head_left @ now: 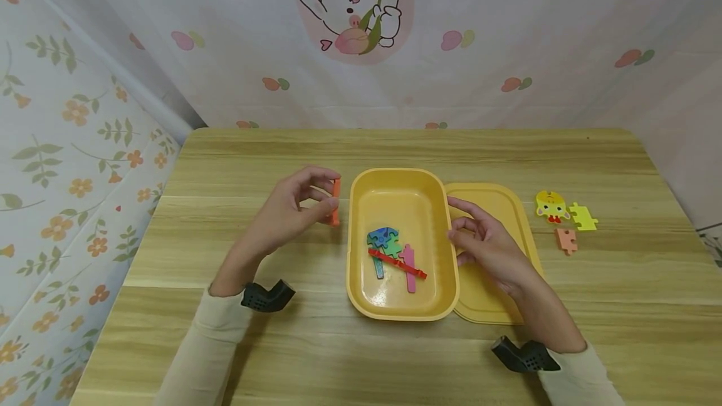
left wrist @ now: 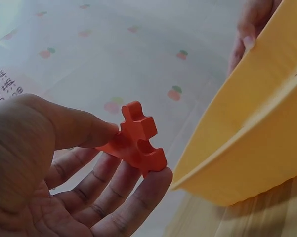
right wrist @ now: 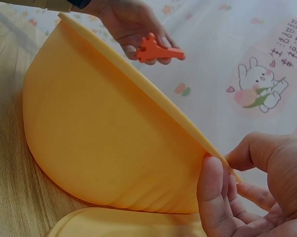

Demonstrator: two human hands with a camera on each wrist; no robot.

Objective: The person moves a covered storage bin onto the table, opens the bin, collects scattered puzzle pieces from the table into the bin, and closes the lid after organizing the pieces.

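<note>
Between thumb and fingers my left hand (head_left: 299,205) pinches an orange puzzle piece (left wrist: 138,140), held beside the left wall of a yellow box (head_left: 403,179). Knobs and a notch show along the piece's edge in the left wrist view. My right hand (head_left: 487,240) grips the right rim of the box, thumb and fingertips on either side of it in the right wrist view. Inside the box lie a blue puzzle piece (head_left: 383,235), a green one (head_left: 392,248), a red strip (head_left: 414,269), a pink piece (head_left: 410,281) and a teal one (head_left: 378,268).
A yellow lid (head_left: 496,306) lies flat on the table, partly under the right hand and beside the box. Further right are a yellow animal-head piece (head_left: 551,207), a lime puzzle piece (head_left: 583,217) and a salmon one (head_left: 566,241). A printed curtain (head_left: 225,49) hangs behind the table.
</note>
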